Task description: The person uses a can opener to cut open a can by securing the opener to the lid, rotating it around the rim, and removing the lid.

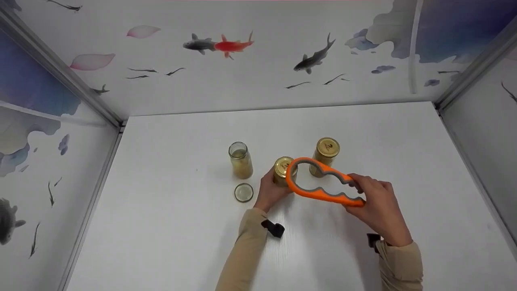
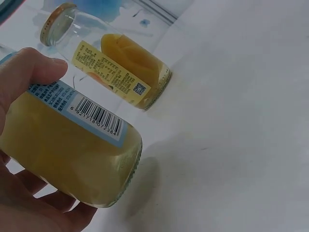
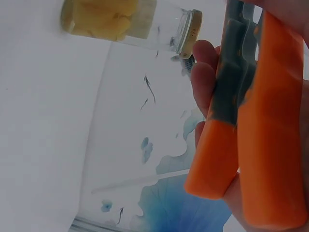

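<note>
Head view high, looking down over the table (image 1: 169, 242), wrist views close, low, both sharing the jars

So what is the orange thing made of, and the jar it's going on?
The orange opener looks like hard matte plastic with a grey, probably rubbery lining inside its loops. The held jar looks like clear glass, since the yellow contents show through, with a shiny gold lid, likely metal.

The left hand (image 1: 271, 190) covers most of the held jar (image 1: 282, 171) in the head view. In the right wrist view, the orange jar opener (image 3: 270, 130) runs off the frame edges, blurred. Label print (image 2: 108, 72) is too small to read.
</note>
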Demonstrator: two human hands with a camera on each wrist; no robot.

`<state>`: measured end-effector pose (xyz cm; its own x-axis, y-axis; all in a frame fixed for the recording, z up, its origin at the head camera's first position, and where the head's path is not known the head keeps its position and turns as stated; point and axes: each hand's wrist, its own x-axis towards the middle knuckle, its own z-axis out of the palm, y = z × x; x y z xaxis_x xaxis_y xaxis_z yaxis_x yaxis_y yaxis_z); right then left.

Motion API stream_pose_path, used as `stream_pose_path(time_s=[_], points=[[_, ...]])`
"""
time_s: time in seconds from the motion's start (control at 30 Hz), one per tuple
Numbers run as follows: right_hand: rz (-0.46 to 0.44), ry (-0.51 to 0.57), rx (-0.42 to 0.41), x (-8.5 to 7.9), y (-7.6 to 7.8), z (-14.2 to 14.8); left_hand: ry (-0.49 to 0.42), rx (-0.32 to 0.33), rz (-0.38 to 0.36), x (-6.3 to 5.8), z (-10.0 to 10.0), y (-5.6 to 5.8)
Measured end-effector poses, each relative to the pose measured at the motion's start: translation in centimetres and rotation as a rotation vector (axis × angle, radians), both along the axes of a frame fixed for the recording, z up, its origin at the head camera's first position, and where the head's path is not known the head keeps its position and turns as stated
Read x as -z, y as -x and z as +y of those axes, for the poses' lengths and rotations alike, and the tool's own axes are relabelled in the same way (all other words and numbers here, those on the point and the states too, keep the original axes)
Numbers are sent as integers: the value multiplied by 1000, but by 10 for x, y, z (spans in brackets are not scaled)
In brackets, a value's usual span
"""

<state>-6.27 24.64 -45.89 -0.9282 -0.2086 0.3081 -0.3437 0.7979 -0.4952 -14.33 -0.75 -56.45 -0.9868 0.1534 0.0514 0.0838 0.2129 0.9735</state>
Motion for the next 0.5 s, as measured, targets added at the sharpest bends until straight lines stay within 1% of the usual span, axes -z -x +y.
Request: stream_pose_path(time_s=[0.13,0.23,0.33,0.47,0.5], points=[[17,-10,-18,-4,4,-7,-11,38,84,3,1,-6],[26,-24,-31,-6,7,-12,-52,76,133,3,1,-13],[22,-35,-41,-8,7,-18,-125,113,115,-13,3,-24],[19,-46,-57,-6,7,-24,-154,230,197,-34,13,-27],[25,-48,-62,-5,7,-26,-158,266,222,-34,16,-27]])
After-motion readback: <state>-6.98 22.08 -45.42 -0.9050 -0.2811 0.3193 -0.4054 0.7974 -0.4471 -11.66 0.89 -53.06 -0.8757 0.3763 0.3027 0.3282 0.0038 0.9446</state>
